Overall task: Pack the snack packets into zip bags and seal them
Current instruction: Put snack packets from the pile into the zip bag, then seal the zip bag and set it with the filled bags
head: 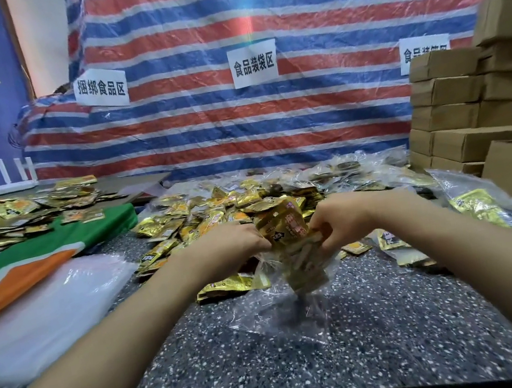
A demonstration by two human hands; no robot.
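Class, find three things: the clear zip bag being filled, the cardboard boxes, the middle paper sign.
zip bag [283,315], head view, its clear lower body.
cardboard boxes [459,115], head view, a box front mid-stack.
middle paper sign [254,63], head view, its centre.

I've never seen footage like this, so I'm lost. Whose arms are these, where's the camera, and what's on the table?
No machine here: these are a person's bare arms, filmed by one wide-angle camera worn on their head, looking forward and down. The left hand holds the mouth of a clear zip bag, and the right hand grips a bunch of gold packets, partly inside it. Below is a speckled table. Behind the hands lies a pile of loose packets. Cardboard boxes stand at the right, and a stack of clear plastic lies at the left.
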